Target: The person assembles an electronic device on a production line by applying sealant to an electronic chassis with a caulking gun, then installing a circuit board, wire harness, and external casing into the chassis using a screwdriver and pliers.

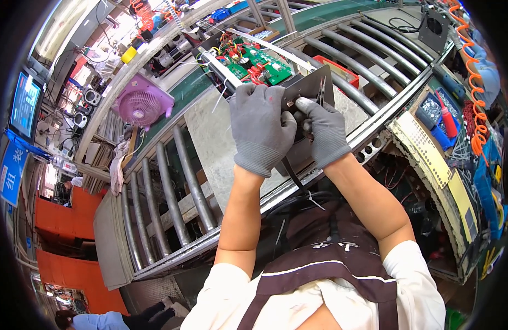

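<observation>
A dark metal panel (pixel 306 88) stands upright at the near end of an open chassis holding a green circuit board (pixel 273 67) with red and black wires. Both my hands wear grey knit gloves and work close together at this panel. My left hand (pixel 262 124) is closed against the panel's left part, its curled fingers hiding what they grip. Just beside it, my right hand (pixel 324 129) pinches something small near a hole in the panel; I cannot make it out. From beneath my hands a black cable (pixel 292 173) hangs down, with a white zip tie (pixel 315 201) further below.
The chassis rests on a pale board (pixel 210 137) on a roller conveyor (pixel 179 184). Behind the chassis is a red bin (pixel 336 71). A purple fan (pixel 141 102) stands left. At right are a red-handled tool (pixel 447 122), a perforated yellow strip (pixel 424 148) and an orange coiled hose (pixel 476 110).
</observation>
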The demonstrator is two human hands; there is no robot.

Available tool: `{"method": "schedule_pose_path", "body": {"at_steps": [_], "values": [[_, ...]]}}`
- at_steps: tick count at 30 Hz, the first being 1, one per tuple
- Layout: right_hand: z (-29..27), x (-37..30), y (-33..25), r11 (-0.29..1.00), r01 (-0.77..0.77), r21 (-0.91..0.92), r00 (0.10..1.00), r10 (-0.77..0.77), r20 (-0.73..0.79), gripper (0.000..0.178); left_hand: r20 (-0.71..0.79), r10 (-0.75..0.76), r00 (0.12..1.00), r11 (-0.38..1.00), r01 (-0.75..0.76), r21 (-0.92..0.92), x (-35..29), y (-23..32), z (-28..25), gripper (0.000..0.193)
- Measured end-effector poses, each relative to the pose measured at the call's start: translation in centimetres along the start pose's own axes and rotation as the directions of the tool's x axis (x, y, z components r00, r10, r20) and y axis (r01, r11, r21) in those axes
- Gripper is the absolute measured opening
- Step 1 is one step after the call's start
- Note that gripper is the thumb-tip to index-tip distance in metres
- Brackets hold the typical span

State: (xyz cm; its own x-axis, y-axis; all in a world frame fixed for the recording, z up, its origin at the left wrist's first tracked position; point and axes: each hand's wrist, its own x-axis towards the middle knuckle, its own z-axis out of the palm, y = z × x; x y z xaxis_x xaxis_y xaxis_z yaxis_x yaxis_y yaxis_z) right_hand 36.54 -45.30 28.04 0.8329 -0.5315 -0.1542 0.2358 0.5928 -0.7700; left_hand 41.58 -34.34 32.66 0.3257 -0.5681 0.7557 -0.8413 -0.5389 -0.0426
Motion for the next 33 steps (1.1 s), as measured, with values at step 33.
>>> {"method": "schedule_pose_path", "body": {"at_steps": [33], "values": [[-5.1, 1.8, 1.3, 0.964, 0.257, -0.069, 0.939, -0.266, -0.217, 0.019, -0.115, -0.508, 0.854, 0.835, 0.454, -0.311, -9.7, 2.8, 2.4, 0.087]]}}
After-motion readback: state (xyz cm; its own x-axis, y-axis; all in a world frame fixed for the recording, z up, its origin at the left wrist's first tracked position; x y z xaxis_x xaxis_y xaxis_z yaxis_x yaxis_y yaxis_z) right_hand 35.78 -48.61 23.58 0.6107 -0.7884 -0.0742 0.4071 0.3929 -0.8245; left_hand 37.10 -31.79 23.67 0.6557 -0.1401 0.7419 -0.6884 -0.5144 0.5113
